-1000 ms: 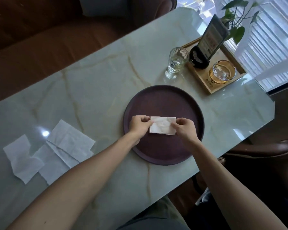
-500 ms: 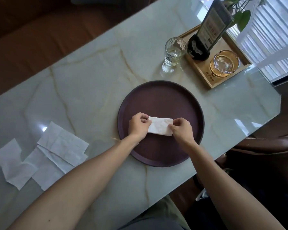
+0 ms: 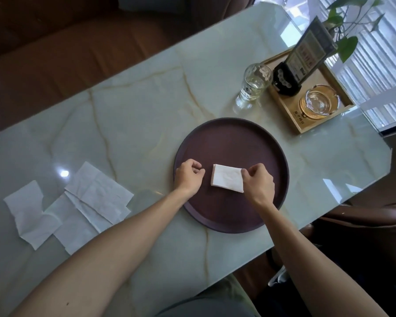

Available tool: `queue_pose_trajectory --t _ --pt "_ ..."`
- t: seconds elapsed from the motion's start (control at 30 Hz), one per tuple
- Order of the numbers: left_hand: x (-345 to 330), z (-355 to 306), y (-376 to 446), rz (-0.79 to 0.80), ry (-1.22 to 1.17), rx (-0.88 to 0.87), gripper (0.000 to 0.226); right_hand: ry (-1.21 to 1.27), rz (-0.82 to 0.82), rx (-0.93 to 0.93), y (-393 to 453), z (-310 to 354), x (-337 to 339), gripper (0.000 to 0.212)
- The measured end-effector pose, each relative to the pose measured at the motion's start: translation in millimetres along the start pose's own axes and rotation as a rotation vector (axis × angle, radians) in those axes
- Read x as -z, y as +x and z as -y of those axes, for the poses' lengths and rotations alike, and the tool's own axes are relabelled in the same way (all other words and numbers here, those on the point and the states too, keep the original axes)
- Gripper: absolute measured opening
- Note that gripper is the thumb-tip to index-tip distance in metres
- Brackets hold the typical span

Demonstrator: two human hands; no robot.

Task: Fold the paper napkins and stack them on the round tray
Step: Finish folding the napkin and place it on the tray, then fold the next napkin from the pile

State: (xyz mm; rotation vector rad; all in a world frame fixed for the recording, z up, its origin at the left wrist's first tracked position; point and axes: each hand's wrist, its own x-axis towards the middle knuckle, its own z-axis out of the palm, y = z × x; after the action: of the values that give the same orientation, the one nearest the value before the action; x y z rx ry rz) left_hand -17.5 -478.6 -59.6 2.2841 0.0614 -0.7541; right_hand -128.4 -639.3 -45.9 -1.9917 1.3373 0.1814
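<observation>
**Folded napkin on the tray**

Marble table point(image 3: 146, 115), largest. Dark round tray point(image 3: 229, 216) on it. Loose napkins point(image 3: 82, 202) lying flat at far left. Right hand point(image 3: 257, 183) pinching folded napkin point(image 3: 226, 178) at tray centre. Left hand point(image 3: 189, 177) just beside, fingers curled, holding nothing.

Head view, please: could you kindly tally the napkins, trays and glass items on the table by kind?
folded napkin, lying on the round tray: 1
unfolded napkins, overlapping on the table: 3, as far as the overlap shows
Trays, the round tray plus the wooden tray: 2
Glass items, the drinking glass and the glass bowl: 2
Total: 8
</observation>
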Motion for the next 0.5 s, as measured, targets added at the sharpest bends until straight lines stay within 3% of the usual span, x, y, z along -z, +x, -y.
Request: queue_pose_trajectory --t 0.2,0.5 --pt "70 31 -11 -0.012 -0.032 0.013 0.006 0.053 0.108 0.246 -22 71 -20 0.019" --pt "190 121 -40 -0.152 -0.294 0.181 0.005 -0.143 0.420 0.512 -94 170 -101 0.018"
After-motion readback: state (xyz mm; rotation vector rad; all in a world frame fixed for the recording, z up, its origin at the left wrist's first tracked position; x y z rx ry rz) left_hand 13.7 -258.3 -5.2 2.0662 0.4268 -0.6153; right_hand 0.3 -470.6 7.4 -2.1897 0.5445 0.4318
